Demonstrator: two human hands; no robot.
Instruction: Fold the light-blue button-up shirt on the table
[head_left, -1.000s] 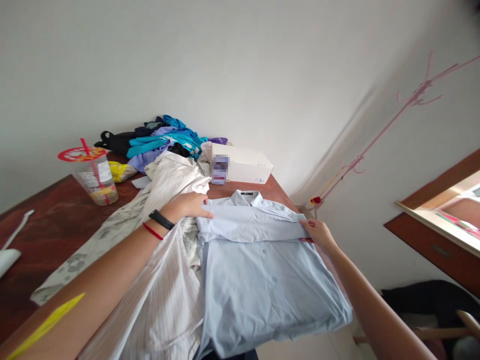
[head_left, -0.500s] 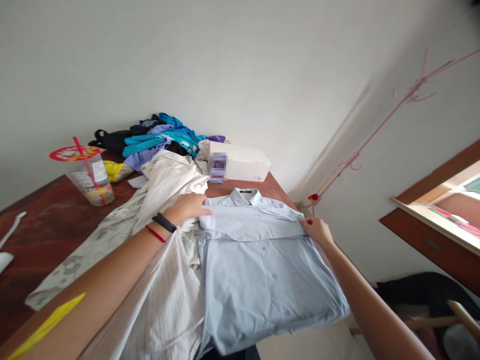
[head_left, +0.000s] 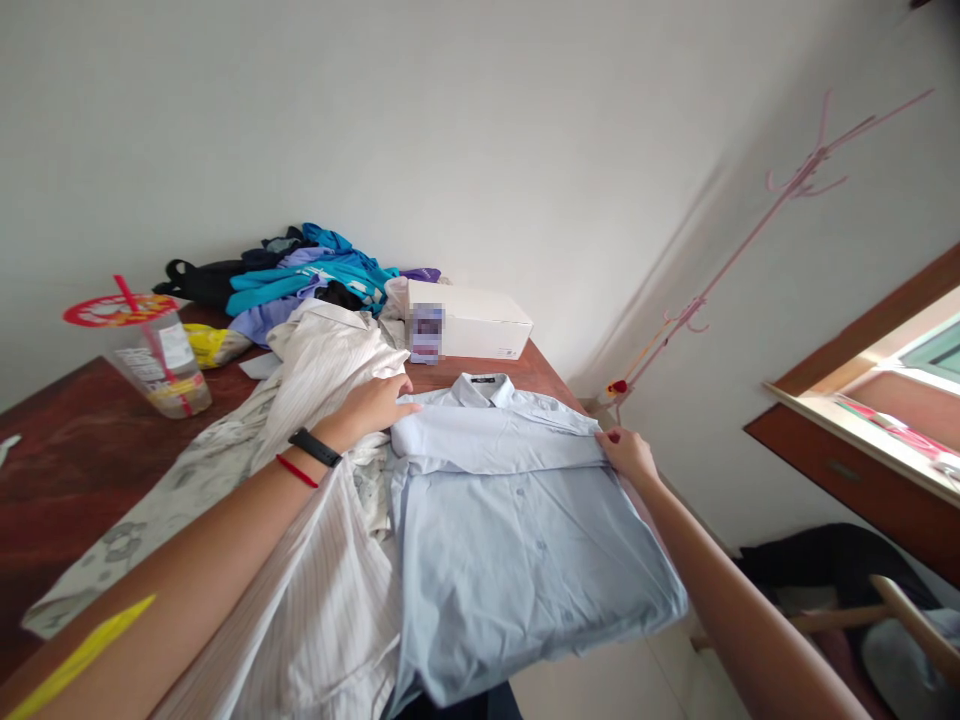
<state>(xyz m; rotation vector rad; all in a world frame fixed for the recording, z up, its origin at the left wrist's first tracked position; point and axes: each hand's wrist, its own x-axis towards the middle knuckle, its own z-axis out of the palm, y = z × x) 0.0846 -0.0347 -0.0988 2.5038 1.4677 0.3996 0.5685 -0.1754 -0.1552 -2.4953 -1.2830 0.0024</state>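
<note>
Honestly, with left hand (head_left: 373,405) flat and right hand (head_left: 628,455) pinching the blue shirt (head_left: 510,520), I'd keep that fold edge taut and level.

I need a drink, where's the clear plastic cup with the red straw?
Head view, far left on the brown wooden table: the clear plastic cup stands beside a yellow bag.

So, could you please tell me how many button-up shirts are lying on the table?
2: the light blue shirt lies front-centre under both hands, and the striped cream shirt lies beside it to the left. The clothes pile by the wall may hide more.
</note>
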